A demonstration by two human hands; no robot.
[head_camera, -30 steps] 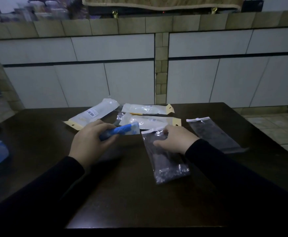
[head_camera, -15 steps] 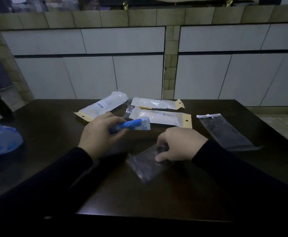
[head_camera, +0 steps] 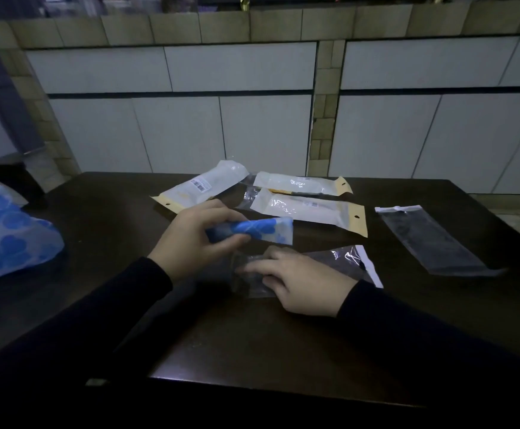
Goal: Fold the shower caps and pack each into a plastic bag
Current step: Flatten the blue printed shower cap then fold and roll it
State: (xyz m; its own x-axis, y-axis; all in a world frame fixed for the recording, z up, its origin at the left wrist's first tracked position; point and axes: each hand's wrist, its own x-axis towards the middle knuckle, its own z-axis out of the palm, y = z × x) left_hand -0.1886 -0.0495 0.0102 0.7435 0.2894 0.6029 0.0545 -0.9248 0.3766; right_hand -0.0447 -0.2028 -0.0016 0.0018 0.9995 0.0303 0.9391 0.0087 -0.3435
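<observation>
Blue folded shower cap (head_camera: 254,231) sits clenched in the left hand (head_camera: 195,238), just above the clear bag (head_camera: 329,263) the right hand (head_camera: 303,281) holds flat; beyond both, three packs (head_camera: 308,207) look finished, one empty bag (head_camera: 431,241) and one loose cap (head_camera: 8,233) remain.

- Left hand (head_camera: 195,239), fingers curled in a grip, thumb underneath, knuckles toward eleven o'clock.
- Right hand (head_camera: 302,281) palm-down, fingers pointing toward nine o'clock, pinching.
</observation>
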